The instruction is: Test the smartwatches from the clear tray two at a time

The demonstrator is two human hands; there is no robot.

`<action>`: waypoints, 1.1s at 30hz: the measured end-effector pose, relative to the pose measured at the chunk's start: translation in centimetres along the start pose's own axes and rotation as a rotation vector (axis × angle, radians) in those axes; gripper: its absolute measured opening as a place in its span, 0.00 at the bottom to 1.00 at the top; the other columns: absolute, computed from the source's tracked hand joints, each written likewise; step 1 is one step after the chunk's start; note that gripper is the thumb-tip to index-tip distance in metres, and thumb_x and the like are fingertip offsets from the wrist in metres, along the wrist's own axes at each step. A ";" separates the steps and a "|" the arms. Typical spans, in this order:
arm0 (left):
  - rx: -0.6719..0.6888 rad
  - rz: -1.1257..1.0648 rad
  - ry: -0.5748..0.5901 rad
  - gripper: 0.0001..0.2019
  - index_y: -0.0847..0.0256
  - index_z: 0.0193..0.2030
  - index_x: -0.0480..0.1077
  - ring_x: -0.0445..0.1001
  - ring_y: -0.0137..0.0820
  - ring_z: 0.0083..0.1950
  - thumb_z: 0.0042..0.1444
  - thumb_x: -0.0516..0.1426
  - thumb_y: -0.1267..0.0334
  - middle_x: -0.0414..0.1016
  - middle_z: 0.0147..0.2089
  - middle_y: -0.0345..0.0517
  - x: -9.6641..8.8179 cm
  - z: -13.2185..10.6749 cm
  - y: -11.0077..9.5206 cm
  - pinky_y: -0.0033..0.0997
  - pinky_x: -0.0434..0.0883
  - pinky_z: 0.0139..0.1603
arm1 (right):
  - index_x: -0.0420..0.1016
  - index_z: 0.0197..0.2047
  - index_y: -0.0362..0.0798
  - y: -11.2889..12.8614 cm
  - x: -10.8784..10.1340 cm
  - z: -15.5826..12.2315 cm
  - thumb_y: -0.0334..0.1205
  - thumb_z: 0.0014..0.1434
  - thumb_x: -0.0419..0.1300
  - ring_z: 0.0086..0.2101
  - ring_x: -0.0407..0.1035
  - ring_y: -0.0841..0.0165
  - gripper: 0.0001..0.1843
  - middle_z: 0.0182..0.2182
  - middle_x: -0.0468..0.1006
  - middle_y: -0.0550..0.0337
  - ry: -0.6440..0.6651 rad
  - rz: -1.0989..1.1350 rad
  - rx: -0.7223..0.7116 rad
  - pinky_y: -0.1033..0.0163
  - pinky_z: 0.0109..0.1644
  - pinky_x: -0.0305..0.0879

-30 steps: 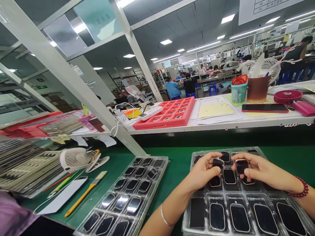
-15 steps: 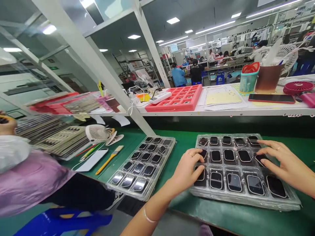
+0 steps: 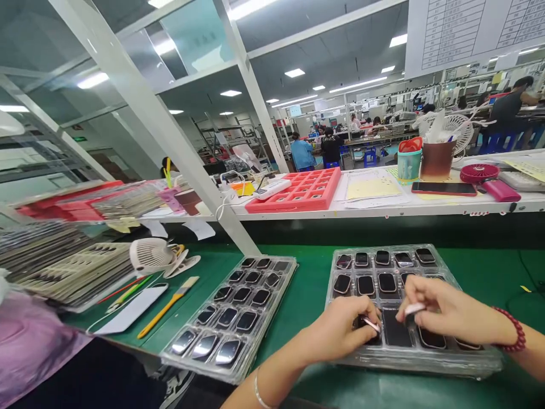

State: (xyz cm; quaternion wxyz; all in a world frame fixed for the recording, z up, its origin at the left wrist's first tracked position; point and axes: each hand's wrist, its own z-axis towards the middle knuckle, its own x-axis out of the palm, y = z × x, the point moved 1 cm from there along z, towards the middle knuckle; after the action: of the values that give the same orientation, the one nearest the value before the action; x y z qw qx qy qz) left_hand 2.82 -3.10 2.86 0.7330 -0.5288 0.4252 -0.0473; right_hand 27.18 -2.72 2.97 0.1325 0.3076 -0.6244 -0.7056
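A clear plastic tray (image 3: 443, 264) of small dark watch-like cases lies on the green bench in front of me. My left hand (image 3: 340, 332) is closed on one case (image 3: 369, 324) at the tray's front row, lifting its edge. Beside it my right hand (image 3: 443, 309) pinches another case (image 3: 414, 309) just above the same row. An emptied dark pocket (image 3: 394, 334) shows between the two hands. A second tray (image 3: 232, 315) with similar cases sits to the left, untouched.
A yellow-handled brush (image 3: 166, 307), a white card and a small white fan (image 3: 149, 255) lie left of the trays, beside stacked trays (image 3: 63, 272). A raised shelf holds a red tray (image 3: 298, 193), papers, cups and a phone (image 3: 443, 188). A person in purple sits at the far left.
Both hands have moved from the tray's outer edges to the front middle row and each has closed on a case. The camera has tilted and drawn nearer.
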 end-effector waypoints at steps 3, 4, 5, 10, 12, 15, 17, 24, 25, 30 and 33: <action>-0.048 -0.244 -0.143 0.04 0.61 0.36 0.68 0.71 0.27 0.33 0.54 0.58 0.66 0.72 0.32 0.40 -0.5 3.2 0.5 0.28 0.68 0.37 | 0.68 0.40 0.48 -0.8 -2.4 2.6 0.40 0.60 0.62 0.23 0.70 0.73 0.08 0.32 0.80 0.58 -0.081 0.258 0.072 0.70 0.25 0.66; -0.079 -0.366 -0.179 0.07 0.61 0.37 0.67 0.69 0.25 0.30 0.53 0.59 0.63 0.70 0.30 0.39 -0.7 4.6 0.8 0.26 0.66 0.32 | 0.70 0.43 0.47 -1.2 -3.1 3.6 0.41 0.59 0.63 0.21 0.68 0.76 0.11 0.32 0.80 0.58 -0.138 0.335 0.076 0.72 0.22 0.64; -0.116 -0.501 -0.191 0.09 0.61 0.38 0.66 0.68 0.24 0.27 0.53 0.60 0.61 0.69 0.29 0.37 -1.0 6.0 1.2 0.24 0.65 0.28 | 0.72 0.45 0.46 -1.7 -3.7 4.5 0.42 0.58 0.64 0.20 0.67 0.77 0.13 0.33 0.80 0.57 -0.191 0.402 0.074 0.72 0.21 0.63; -0.218 -0.753 -0.160 0.21 0.63 0.43 0.68 0.66 0.19 0.21 0.41 0.66 0.64 0.75 0.34 0.42 -2.1 10.3 3.6 0.19 0.55 0.19 | 0.71 0.56 0.52 -3.8 -4.7 6.2 0.41 0.59 0.64 0.31 0.72 0.71 0.22 0.34 0.78 0.59 -0.229 0.576 0.069 0.69 0.28 0.73; -0.217 -0.794 -0.186 0.25 0.63 0.46 0.68 0.67 0.19 0.22 0.39 0.67 0.66 0.76 0.36 0.44 -2.4 10.4 4.3 0.19 0.54 0.19 | 0.69 0.59 0.55 -4.4 -4.6 5.8 0.39 0.59 0.64 0.33 0.72 0.70 0.24 0.36 0.77 0.60 -0.194 0.669 0.055 0.68 0.31 0.75; -0.221 -0.909 -0.217 0.28 0.62 0.51 0.67 0.68 0.19 0.21 0.40 0.67 0.67 0.78 0.37 0.46 -2.6 9.7 5.0 0.19 0.53 0.18 | 0.68 0.60 0.58 -4.7 -4.7 5.3 0.37 0.60 0.64 0.33 0.72 0.71 0.26 0.35 0.77 0.62 -0.161 0.736 0.025 0.69 0.33 0.75; -0.216 -0.979 -0.202 0.27 0.63 0.51 0.68 0.71 0.22 0.23 0.42 0.67 0.66 0.78 0.40 0.50 -2.6 9.4 5.1 0.19 0.54 0.18 | 0.70 0.59 0.57 -4.6 -4.8 5.2 0.38 0.61 0.64 0.32 0.72 0.72 0.23 0.35 0.77 0.61 -0.142 0.747 0.031 0.70 0.32 0.75; -0.192 -1.060 -0.066 0.29 0.58 0.59 0.67 0.77 0.28 0.32 0.49 0.65 0.61 0.78 0.47 0.53 -2.7 9.1 4.8 0.21 0.64 0.25 | 0.75 0.53 0.51 -4.1 -4.5 5.3 0.43 0.57 0.66 0.31 0.70 0.71 0.20 0.41 0.76 0.55 -0.086 0.662 0.013 0.69 0.30 0.73; -0.180 -1.052 -0.058 0.29 0.58 0.59 0.67 0.77 0.27 0.31 0.49 0.66 0.60 0.78 0.46 0.51 -2.6 9.1 4.9 0.21 0.64 0.24 | 0.76 0.53 0.50 -4.1 -4.5 5.2 0.44 0.57 0.67 0.29 0.70 0.72 0.21 0.41 0.76 0.55 -0.087 0.643 0.008 0.69 0.30 0.72; -0.128 -0.987 -0.048 0.29 0.59 0.56 0.68 0.75 0.25 0.25 0.47 0.67 0.57 0.77 0.39 0.46 -2.2 8.8 5.2 0.19 0.61 0.20 | 0.74 0.53 0.48 -4.2 -4.3 5.0 0.46 0.57 0.66 0.23 0.66 0.76 0.22 0.36 0.77 0.57 -0.074 0.536 -0.019 0.69 0.27 0.69; -0.146 -0.925 -0.070 0.24 0.61 0.53 0.70 0.78 0.30 0.32 0.50 0.65 0.56 0.76 0.43 0.49 -2.0 8.9 5.2 0.21 0.66 0.24 | 0.71 0.57 0.48 -4.4 -4.3 5.0 0.47 0.60 0.63 0.31 0.71 0.69 0.24 0.39 0.76 0.54 -0.105 0.478 -0.007 0.65 0.32 0.72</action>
State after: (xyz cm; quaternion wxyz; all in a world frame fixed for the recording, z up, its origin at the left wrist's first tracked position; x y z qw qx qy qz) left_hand 5.55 6.75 0.46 0.6098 -0.7143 0.1222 -0.3210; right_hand 28.41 4.55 0.04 0.2643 0.1134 -0.6831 -0.6713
